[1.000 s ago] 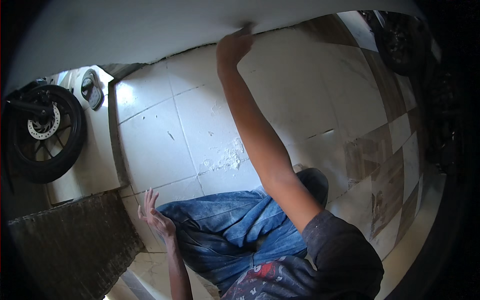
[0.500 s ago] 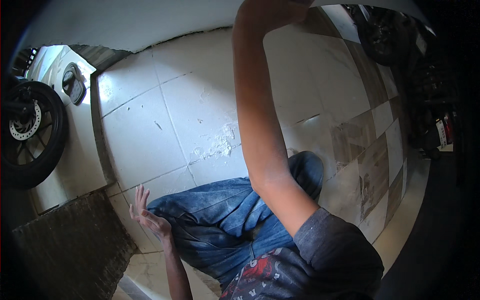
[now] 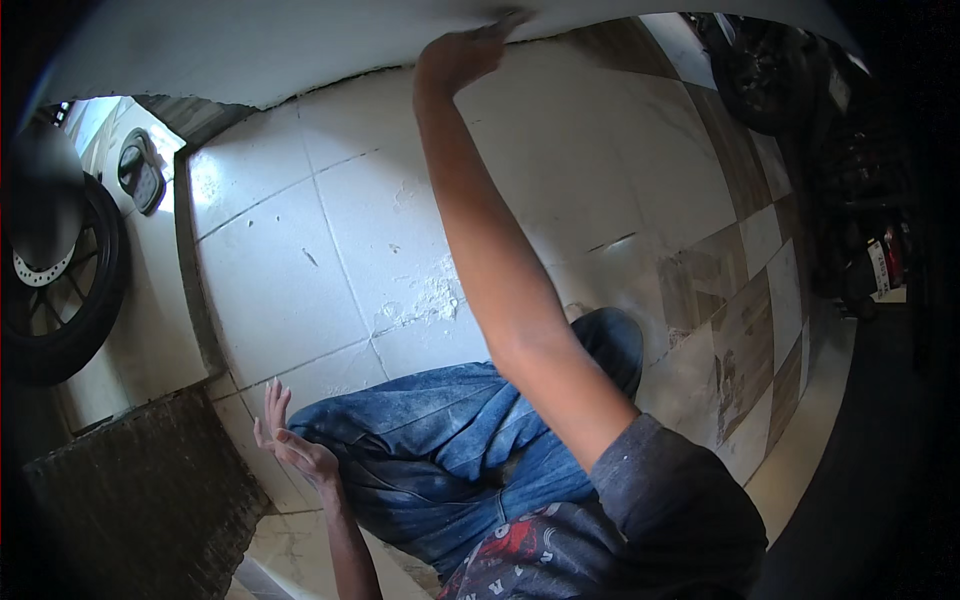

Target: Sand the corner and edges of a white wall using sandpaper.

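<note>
My right arm reaches up to the far side, and my right hand (image 3: pixel 462 58) is at the lower edge of a pale, smooth surface (image 3: pixel 270 45). Its fingers are smeared by motion, so I cannot make out whether they hold anything. My left hand (image 3: pixel 293 442) is raised beside my left knee, with its fingers apart and nothing in them. Whitish dust coats its fingertips. Between my arms lie my legs in blue jeans (image 3: pixel 430 420), bent on the floor. Crumbled white powder (image 3: pixel 437 298) is scattered on the tiles ahead of my knees.
Pale floor tiles (image 3: pixel 270 260) spread ahead, with brown patterned tiles (image 3: pixel 735 350) on the right. A motorcycle wheel (image 3: pixel 108 290) and a dark sandal (image 3: pixel 142 180) are at the left. Near my left hand lies a dark rough slab (image 3: pixel 140 490). Another motorcycle (image 3: pixel 765 80) stands far right.
My right hand has swept left along the edge of the pale surface, the forearm swinging with it. My left hand stays raised in nearly the same place.
</note>
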`<state>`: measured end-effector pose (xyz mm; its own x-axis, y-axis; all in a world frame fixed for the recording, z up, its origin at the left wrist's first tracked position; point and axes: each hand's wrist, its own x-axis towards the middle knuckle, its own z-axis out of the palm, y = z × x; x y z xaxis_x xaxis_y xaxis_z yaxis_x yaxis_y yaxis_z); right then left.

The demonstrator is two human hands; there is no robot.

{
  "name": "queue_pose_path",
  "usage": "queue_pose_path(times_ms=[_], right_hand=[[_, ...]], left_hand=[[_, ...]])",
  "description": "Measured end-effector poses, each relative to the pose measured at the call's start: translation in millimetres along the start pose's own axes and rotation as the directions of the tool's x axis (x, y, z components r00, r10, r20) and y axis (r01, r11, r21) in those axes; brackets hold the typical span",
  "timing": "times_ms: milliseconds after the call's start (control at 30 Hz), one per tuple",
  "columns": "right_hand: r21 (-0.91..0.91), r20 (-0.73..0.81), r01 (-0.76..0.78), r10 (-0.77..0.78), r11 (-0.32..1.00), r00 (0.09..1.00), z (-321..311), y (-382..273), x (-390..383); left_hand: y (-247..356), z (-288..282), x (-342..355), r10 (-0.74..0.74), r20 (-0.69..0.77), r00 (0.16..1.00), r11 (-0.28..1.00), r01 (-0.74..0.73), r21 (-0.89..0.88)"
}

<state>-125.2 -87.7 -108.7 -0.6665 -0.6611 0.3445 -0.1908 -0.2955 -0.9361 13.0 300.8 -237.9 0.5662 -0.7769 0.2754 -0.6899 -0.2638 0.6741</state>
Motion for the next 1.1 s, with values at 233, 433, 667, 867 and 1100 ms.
queue_pose_path(times_ms=[233, 433, 667, 867, 1100], right_hand=[[0.218, 0.004, 0.012, -0.013, 0.976, 1.000, -7.5, 10.1, 8.2], [0.064, -0.009, -0.187, 0.188, 0.980, 0.982, 12.7, 13.7, -6.3], [0.293, -0.113, 0.099, -0.068, 0.951, 0.991, 12.5, 18.5, 21.6], [0.283, -0.039, -0.127, 0.144, 0.951, 0.989, 7.0, 22.9, 18.3], [0.104, -0.178, 0.319, -0.298, 0.942, 0.938, -1.3, 30.7, 18.1]], left_hand=[[-1.0, 1.7, -0.1, 0.001, 0.001, 1.000, 1.000, -0.002, 0.025], [-1.0, 0.0, 0.2, 0.007, 0.000, 1.000, 1.000, -0.007, 0.017], [-2.6, -1.4, -0.6, -0.011, -0.025, 1.000, 0.998, 0.009, -0.056], [-3.9, -2.9, -0.6, -0.039, 0.020, 0.999, 0.997, 0.040, -0.059], [-3.5, -4.2, 0.3, -0.023, 0.002, 1.000, 0.999, 0.024, -0.026]])
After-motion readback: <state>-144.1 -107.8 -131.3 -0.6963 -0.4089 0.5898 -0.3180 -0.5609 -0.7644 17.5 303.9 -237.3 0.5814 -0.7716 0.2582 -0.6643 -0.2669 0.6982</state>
